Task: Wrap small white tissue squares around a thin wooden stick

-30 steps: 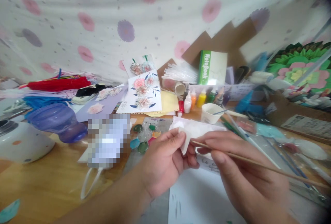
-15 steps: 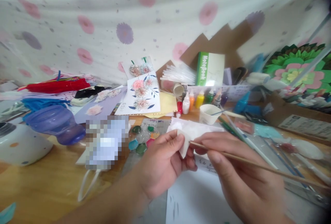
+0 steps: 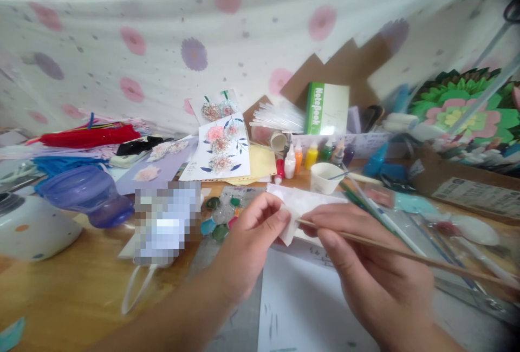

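My left hand (image 3: 254, 241) pinches a small folded piece of white tissue paper (image 3: 290, 228) between thumb and fingers. In my right hand (image 3: 371, 271) is a slender paintbrush (image 3: 394, 253) with a brown wooden handle, gripped like a pen. Its front end points left and meets the tissue; the very tip is hidden there. Both hands are close together above white paper (image 3: 303, 308) bearing a few dark strokes. Beyond the fingers lies another white sheet (image 3: 303, 194). A flower-shaped paint palette (image 3: 222, 214) with green, blue and other colours sits behind my left hand.
A white cup (image 3: 325, 180) with a thin stick in it stands before several paint bottles (image 3: 311, 156). Brushes and plastic packets (image 3: 414, 203) lie at right, near a cardboard box (image 3: 467, 192). At left are a purple bowl (image 3: 81, 189) and a white spotted pot (image 3: 36, 227).
My right hand and the paintbrush have shifted slightly left and up. The left fingers have closed further around the tissue, and the camera view has moved a little.
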`<action>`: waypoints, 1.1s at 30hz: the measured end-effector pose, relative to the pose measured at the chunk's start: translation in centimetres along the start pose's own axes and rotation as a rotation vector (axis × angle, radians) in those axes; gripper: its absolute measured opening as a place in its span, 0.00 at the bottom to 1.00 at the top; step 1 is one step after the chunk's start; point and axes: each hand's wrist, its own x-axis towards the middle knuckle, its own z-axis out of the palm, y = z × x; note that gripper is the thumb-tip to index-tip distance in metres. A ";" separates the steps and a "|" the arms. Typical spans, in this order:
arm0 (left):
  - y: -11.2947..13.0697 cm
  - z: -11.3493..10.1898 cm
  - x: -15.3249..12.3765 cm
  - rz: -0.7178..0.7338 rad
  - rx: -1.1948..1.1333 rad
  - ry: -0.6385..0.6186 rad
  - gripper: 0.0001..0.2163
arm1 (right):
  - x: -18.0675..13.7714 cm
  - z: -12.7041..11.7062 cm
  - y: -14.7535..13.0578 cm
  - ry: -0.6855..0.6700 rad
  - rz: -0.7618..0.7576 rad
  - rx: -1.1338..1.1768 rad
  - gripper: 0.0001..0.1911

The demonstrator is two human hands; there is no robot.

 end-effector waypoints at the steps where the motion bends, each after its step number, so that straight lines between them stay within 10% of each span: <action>1: 0.0 -0.2 0.0 0.078 0.083 0.071 0.08 | 0.0 0.0 0.1 0.006 -0.003 -0.005 0.15; 5: 0.4 -0.9 -0.2 0.325 0.385 0.113 0.09 | 0.1 0.0 0.2 -0.025 -0.026 -0.025 0.13; 9: 0.9 -0.8 -0.2 0.275 0.478 -0.018 0.08 | 0.3 0.0 0.2 -0.117 -0.035 -0.058 0.12; 21: 0.8 -1.3 1.1 0.129 0.492 0.173 0.06 | 1.0 -0.5 1.5 -0.039 -0.011 -0.133 0.08; 28: 0.3 -2.5 2.3 0.165 0.749 0.296 0.05 | 1.4 -1.6 2.9 0.105 0.197 -0.107 0.06; 33: 0.5 -2.5 2.2 0.292 0.946 0.155 0.05 | 1.4 -1.4 2.9 0.126 0.309 0.128 0.08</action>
